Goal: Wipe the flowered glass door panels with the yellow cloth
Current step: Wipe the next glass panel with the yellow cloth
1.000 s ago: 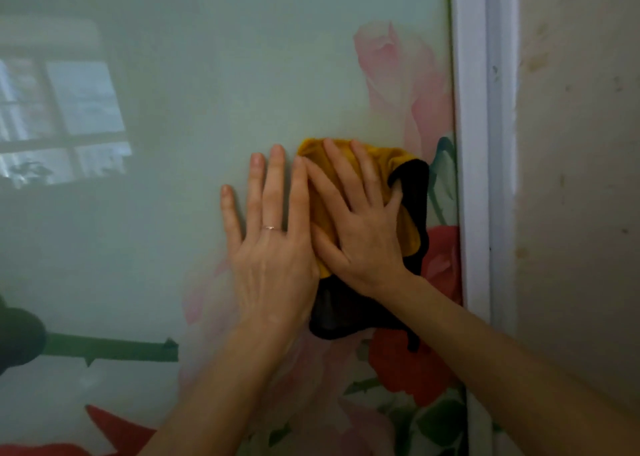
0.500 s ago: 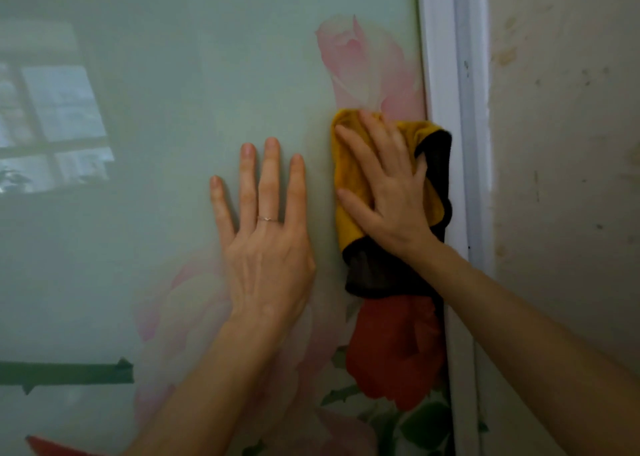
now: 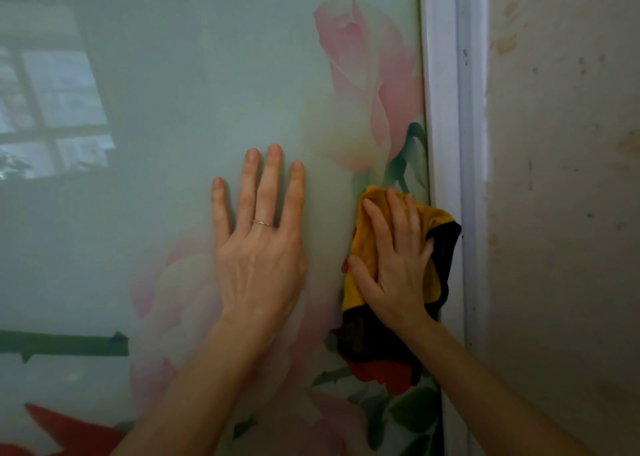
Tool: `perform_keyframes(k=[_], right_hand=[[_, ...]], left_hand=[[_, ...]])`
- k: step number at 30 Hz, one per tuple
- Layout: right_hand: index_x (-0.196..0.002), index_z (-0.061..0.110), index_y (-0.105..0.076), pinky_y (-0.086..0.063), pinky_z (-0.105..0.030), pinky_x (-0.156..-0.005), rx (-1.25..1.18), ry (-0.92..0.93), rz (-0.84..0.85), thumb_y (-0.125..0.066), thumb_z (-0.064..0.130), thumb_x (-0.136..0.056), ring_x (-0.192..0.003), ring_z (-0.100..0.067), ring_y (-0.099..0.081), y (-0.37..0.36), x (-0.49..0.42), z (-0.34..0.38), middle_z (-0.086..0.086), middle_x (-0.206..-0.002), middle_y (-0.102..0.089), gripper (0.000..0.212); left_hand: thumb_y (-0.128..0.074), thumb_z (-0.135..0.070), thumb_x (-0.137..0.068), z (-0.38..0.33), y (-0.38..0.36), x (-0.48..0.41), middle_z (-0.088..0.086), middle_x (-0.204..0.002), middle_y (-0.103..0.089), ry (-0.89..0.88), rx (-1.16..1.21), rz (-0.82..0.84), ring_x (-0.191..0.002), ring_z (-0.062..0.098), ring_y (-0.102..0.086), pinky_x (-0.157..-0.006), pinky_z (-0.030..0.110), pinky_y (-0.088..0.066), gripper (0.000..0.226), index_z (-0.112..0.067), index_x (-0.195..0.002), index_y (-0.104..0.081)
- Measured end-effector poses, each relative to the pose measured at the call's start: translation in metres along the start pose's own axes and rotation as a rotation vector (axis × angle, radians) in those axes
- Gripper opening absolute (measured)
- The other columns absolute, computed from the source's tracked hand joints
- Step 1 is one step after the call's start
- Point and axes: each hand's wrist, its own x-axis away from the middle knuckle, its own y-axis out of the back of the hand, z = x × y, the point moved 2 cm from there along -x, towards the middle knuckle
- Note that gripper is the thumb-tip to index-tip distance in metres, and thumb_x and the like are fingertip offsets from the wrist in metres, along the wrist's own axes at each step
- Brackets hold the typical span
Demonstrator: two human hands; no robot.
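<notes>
The flowered glass door panel point(image 3: 180, 116) fills the left and middle of the view, pale green with pink and red roses printed on it. My right hand point(image 3: 398, 268) presses the yellow cloth point(image 3: 367, 248), which has a dark edge, flat against the glass close to the panel's right border. Its fingers lie spread and fairly straight on the cloth. My left hand point(image 3: 259, 241) rests flat on the bare glass to the left of the cloth, fingers straight and pointing up, a thin ring on one finger.
A white door frame point(image 3: 450, 109) runs vertically just right of the cloth. Beyond it stands a beige, stained wall point(image 3: 561, 178). A window reflects in the glass at the upper left point(image 3: 55, 109).
My right hand slid the cloth rightward to the frame, away from my left hand, then down along the panel's right edge. My left hand stayed flat on the glass.
</notes>
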Motion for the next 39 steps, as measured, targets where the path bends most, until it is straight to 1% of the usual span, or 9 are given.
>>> perform_keyframes(k=[5,10,16,21,25,29,33,36,39], right_hand=[[-0.156,0.033,-0.027,-0.011,-0.072,-0.112,-0.039,-0.02,-0.048,-0.047,0.047,-0.093,-0.157,-0.025,-0.011,0.005,-0.03,0.009,-0.002,-0.168,-0.021,0.068],[-0.155,0.027,-0.032,-0.023,-0.071,-0.111,0.0,-0.002,-0.103,-0.046,0.047,-0.093,-0.155,-0.031,-0.022,-0.001,-0.012,0.003,-0.009,-0.165,-0.029,0.066],[-0.154,0.025,-0.031,-0.025,-0.074,-0.108,0.06,0.08,0.003,-0.044,0.048,-0.094,-0.155,-0.034,-0.019,-0.002,0.035,-0.017,-0.009,-0.165,-0.024,0.066],[-0.154,0.027,-0.031,-0.025,-0.076,-0.106,0.046,0.209,0.063,-0.045,0.05,-0.095,-0.156,-0.033,-0.015,0.006,0.014,-0.017,-0.009,-0.166,-0.024,0.065],[-0.153,0.028,-0.033,-0.024,-0.071,-0.109,0.069,0.28,0.017,-0.046,0.051,-0.096,-0.155,-0.034,-0.019,0.009,-0.013,-0.011,-0.013,-0.164,-0.031,0.063],[-0.153,0.028,-0.035,-0.028,-0.069,-0.107,0.089,0.301,0.015,-0.047,0.05,-0.093,-0.156,-0.031,-0.018,0.002,0.013,-0.019,-0.012,-0.164,-0.031,0.065],[-0.152,0.031,-0.035,-0.034,-0.072,-0.098,0.111,0.381,0.127,-0.051,0.05,-0.089,-0.157,-0.025,-0.007,-0.001,0.066,-0.043,-0.007,-0.163,-0.026,0.068],[-0.151,0.032,-0.035,-0.037,-0.071,-0.095,0.133,0.432,0.169,-0.051,0.052,-0.091,-0.157,-0.027,-0.011,-0.001,0.085,-0.055,-0.007,-0.162,-0.027,0.065],[-0.15,0.032,-0.037,-0.032,-0.072,-0.097,0.11,0.438,0.147,-0.048,0.051,-0.093,-0.154,-0.03,-0.018,0.002,0.07,-0.049,-0.006,-0.162,-0.027,0.061]], left_hand=[[-0.042,-0.002,-0.093,-0.003,0.001,-0.001,0.016,-0.162,-0.03,0.008,-0.006,0.009,-0.151,0.034,-0.024,-0.122,0.056,-0.009,0.06,-0.009,-0.153,-0.041],[-0.043,-0.002,-0.094,0.0,-0.001,0.0,0.017,-0.161,-0.032,-0.006,-0.022,-0.006,-0.151,0.035,-0.027,-0.122,0.056,-0.01,0.059,-0.01,-0.152,-0.042],[-0.042,-0.002,-0.094,-0.008,-0.004,0.019,0.016,-0.162,-0.03,0.013,-0.008,0.008,-0.151,0.034,-0.025,-0.122,0.055,-0.007,0.061,-0.011,-0.154,-0.039],[-0.033,-0.007,-0.1,-0.016,-0.004,0.042,0.015,-0.161,-0.032,0.002,-0.014,0.031,-0.151,0.032,-0.027,-0.121,0.058,-0.013,0.054,-0.013,-0.154,-0.04],[-0.029,-0.009,-0.103,-0.017,-0.005,0.041,0.015,-0.162,-0.03,0.005,-0.029,0.049,-0.151,0.033,-0.025,-0.121,0.058,-0.012,0.054,-0.014,-0.156,-0.038],[-0.037,-0.004,-0.098,-0.018,-0.006,0.043,0.015,-0.162,-0.031,0.006,-0.051,0.032,-0.151,0.034,-0.026,-0.121,0.059,-0.014,0.058,-0.014,-0.154,-0.039],[-0.043,-0.002,-0.093,-0.019,-0.006,0.042,0.015,-0.161,-0.032,0.014,-0.06,0.022,-0.151,0.034,-0.026,-0.12,0.06,-0.013,0.062,-0.013,-0.154,-0.04],[-0.049,0.003,-0.09,-0.019,-0.006,0.041,0.016,-0.162,-0.031,0.017,-0.075,0.024,-0.151,0.035,-0.026,-0.12,0.062,-0.014,0.066,-0.013,-0.154,-0.04],[-0.047,0.002,-0.092,-0.02,-0.005,0.041,0.016,-0.162,-0.03,0.021,-0.078,0.045,-0.151,0.035,-0.024,-0.12,0.061,-0.012,0.066,-0.013,-0.155,-0.038]])
